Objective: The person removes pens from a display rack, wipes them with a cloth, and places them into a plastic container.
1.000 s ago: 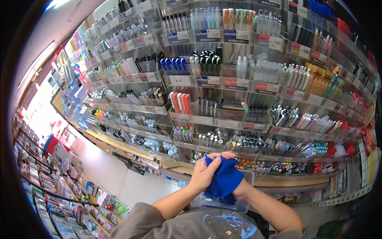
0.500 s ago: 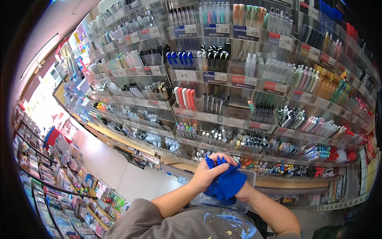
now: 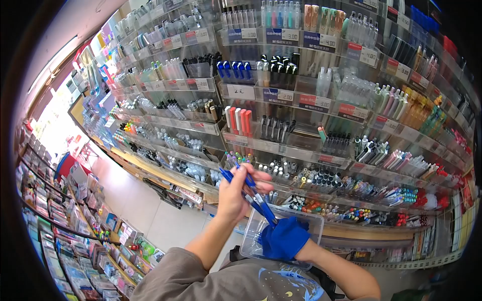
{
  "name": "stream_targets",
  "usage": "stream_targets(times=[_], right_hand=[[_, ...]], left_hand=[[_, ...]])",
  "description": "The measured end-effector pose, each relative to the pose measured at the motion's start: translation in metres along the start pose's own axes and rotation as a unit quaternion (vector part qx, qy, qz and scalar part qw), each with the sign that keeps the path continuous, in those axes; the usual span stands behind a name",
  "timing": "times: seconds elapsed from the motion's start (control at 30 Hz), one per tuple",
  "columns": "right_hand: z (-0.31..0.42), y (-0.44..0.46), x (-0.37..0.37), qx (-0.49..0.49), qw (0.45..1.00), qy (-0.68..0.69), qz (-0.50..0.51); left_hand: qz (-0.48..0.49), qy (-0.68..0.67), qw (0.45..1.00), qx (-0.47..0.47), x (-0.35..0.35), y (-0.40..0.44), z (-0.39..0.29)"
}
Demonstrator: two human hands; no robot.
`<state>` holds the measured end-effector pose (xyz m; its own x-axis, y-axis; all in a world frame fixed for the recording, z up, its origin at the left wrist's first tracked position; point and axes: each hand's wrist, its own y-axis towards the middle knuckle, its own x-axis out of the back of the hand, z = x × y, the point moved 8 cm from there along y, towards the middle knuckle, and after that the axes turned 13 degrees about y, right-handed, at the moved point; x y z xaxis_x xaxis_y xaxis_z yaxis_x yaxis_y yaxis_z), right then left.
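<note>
My left hand [image 3: 232, 196] is closed around several blue pens [image 3: 260, 203], which slant down to the right. One blue pen tip pokes out above the thumb, and the other fingers are partly spread. A blue cloth [image 3: 285, 240] covers my right hand, and only the wrist shows bare below it. The lower ends of the pens meet the cloth's upper edge; the right fingers are hidden in its folds. Beneath both hands, close to my body, is a clear plastic box [image 3: 315, 224] with some blue items inside, partly hidden by the cloth.
A tiered clear display rack [image 3: 301, 150] of pens and markers with price labels [image 3: 241, 92] fills the space ahead. Blue-capped pens [image 3: 234, 69] stand in one tier. To the left, a tiled floor [image 3: 165, 220] runs beside another shelf of goods [image 3: 85, 251].
My left hand has moved up and left, drawing the pens away from the cloth. My right hand with the cloth stays low, and more of the clear box shows.
</note>
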<state>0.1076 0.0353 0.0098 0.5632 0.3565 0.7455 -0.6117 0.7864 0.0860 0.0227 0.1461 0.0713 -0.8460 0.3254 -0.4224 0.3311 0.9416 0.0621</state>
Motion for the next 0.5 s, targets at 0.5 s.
stream_targets(times=[0.5], right_hand=[[-0.032, -0.018, 0.023, -0.195, 0.764, 0.585, -0.191]], left_hand=[[0.116, 0.123, 0.974, 0.148, -0.035, -0.036, 0.049]])
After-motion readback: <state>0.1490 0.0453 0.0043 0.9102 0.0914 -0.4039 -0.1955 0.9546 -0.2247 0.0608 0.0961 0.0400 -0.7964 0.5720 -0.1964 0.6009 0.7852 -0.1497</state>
